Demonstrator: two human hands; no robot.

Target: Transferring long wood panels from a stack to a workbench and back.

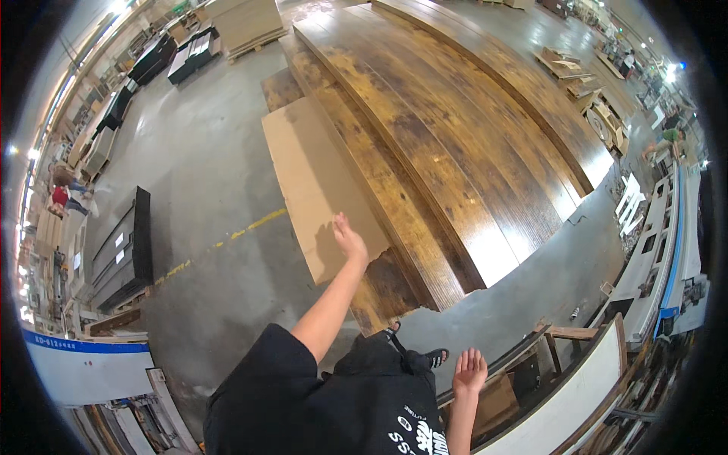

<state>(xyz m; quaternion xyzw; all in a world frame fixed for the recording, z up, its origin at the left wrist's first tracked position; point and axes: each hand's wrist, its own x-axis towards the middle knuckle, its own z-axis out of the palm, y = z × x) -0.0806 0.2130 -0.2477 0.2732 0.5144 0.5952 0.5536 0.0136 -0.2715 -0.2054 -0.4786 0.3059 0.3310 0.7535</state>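
Note:
My left hand (349, 238) reaches out over a flat sheet of brown cardboard (307, 171), its fingers extended and nothing held in it. Whether it touches the cardboard I cannot tell. Beside the sheet stand stacks of long wood-grain boards (444, 155), brown with dark patches, in stepped layers. Part of a lower wood-grain board (387, 288) shows past the cardboard's near end. Down at my right side, my right hand (470, 371) hangs apart from the boards, palm showing, fingers stretched and holding nothing.
Close on my right is a wooden-framed rack with a white panel (569, 398); a long machine with a blue strip (671, 243) runs behind it. Black panels (121, 250) are stacked on the left floor. A white-and-blue machine (91, 368) stands lower left. Two people work at the far sides.

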